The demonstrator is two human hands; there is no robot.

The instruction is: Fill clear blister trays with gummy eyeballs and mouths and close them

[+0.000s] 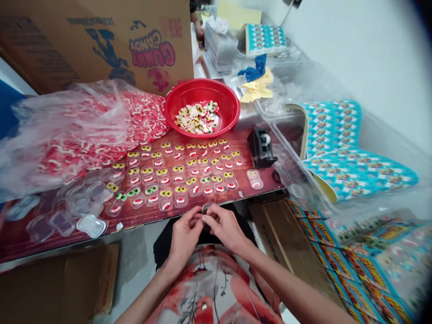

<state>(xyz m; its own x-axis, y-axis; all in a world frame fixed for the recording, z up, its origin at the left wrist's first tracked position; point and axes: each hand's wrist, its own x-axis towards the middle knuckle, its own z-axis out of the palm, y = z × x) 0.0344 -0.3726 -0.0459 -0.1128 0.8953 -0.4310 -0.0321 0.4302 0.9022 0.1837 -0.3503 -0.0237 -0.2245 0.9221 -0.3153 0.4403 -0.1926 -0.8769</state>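
Note:
My left hand (185, 235) and my right hand (225, 227) meet at the table's near edge, fingertips pinched together on a small clear plastic candy case (205, 209). Just beyond them lie several rows of filled clear cases (184, 170) holding gummy eyes and red mouths on the reddish table (141, 220). A red bowl (202, 92) of loose gummy eyes stands behind the rows. Empty clear cases (81, 207) are heaped at the left.
A clear bag of red gummy mouths (77, 130) spreads at the left, under a "Gummy Candy" cardboard box (101, 40). A black tape dispenser (261, 146) sits right of the rows. Blue printed card sheets (347, 153) and stacks fill the right side. Brown boxes lie below.

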